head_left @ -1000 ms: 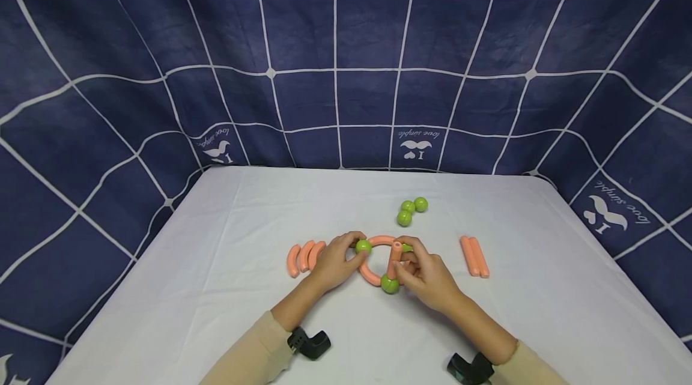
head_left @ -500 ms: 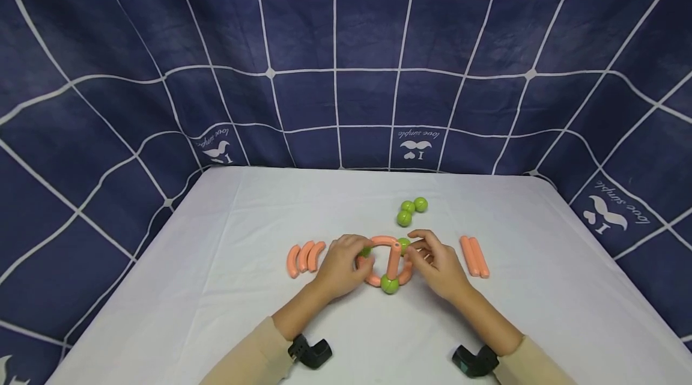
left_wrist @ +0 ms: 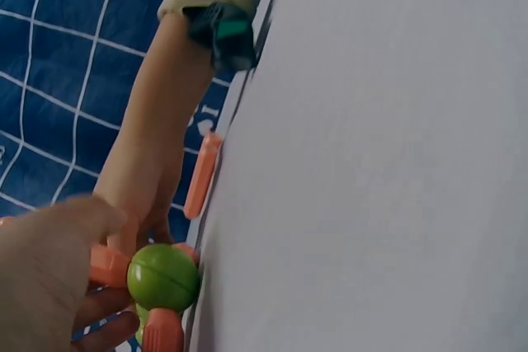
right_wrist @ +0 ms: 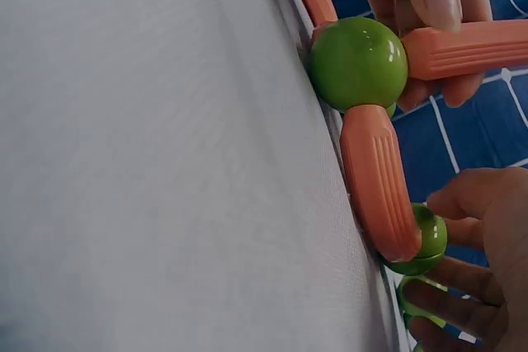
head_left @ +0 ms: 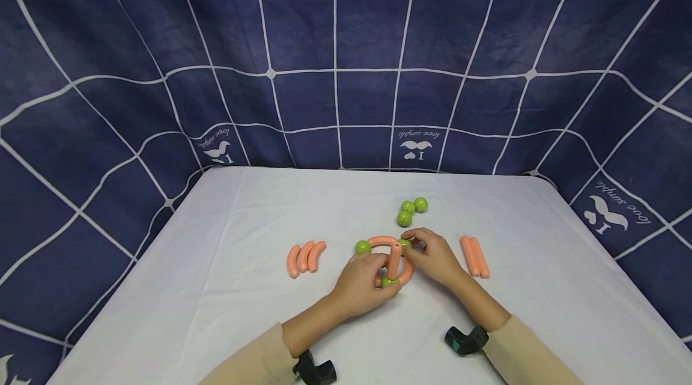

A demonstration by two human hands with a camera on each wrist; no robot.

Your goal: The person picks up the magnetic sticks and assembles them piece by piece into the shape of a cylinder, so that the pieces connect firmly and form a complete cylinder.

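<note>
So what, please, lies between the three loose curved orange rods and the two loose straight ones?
In the head view: the left hand, a round orange-and-green frame, the right hand.

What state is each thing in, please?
Ring: joined, partly hidden
Single stick: upright in near ball
Left hand: gripping single stick
Right hand: pinching far-right ball
Curved pieces: three, loose
Straight sticks: two, loose
Spare balls: three, loose, clustered

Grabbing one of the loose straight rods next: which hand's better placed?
Right hand, likely: it's nearer the loose straight rods, though it's holding a green ball. The left hand is farther off, pinching the upright rod.
</note>
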